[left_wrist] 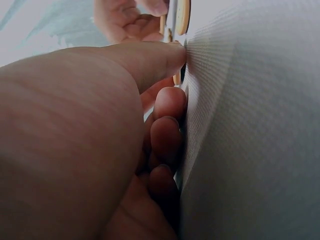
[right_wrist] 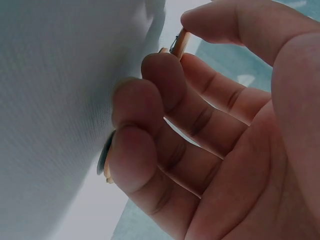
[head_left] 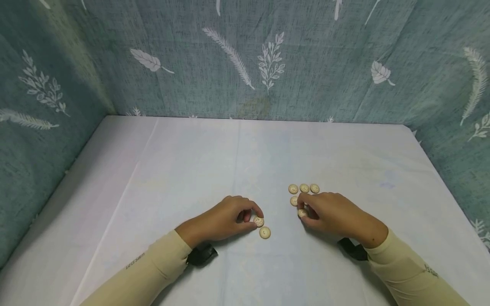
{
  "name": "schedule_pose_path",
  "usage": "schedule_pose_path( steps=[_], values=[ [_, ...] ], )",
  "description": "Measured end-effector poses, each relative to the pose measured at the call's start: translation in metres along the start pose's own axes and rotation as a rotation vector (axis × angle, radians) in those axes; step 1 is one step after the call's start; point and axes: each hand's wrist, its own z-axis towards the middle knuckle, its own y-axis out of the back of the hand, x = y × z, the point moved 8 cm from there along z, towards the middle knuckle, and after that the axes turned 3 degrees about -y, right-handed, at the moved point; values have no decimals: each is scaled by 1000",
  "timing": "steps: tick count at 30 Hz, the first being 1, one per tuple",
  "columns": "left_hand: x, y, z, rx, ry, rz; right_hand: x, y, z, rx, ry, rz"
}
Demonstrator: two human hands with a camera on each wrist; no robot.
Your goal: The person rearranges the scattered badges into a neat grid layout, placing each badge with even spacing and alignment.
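Between the thumb and index finger of my left hand (head_left: 231,216) is a round, cream-coloured button (head_left: 259,222), low at the white cloth. Just below it on the cloth lies a second button (head_left: 265,232). My right hand (head_left: 331,214) pinches another button (head_left: 302,213); in the right wrist view this pinched button (right_wrist: 181,44) is seen edge-on, tilted up from the cloth. Beyond that hand, three buttons (head_left: 304,188) lie in a short row, with one more button (head_left: 294,201) under the row's left end, partly covered by the right fingers.
White cloth (head_left: 183,170) covers the table, with a long crease on the left side. Green fabric printed with white leaves (head_left: 191,93) rises at the back and both sides. Dark wrist devices (head_left: 201,254) sit under both wrists at the cream sleeves.
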Motion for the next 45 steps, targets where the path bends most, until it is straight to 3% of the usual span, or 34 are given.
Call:
schedule_pose_path(
  steps=[15, 22, 45],
  values=[
    [-1, 1, 1, 8, 17, 6, -13, 13, -6, 2, -29, 40],
    [0, 1, 0, -4, 2, 11, -23, 10, -6, 59, -83, 60],
    [0, 0, -1, 0, 2, 5, -29, 3, -8, 130, -83, 78]
  ],
)
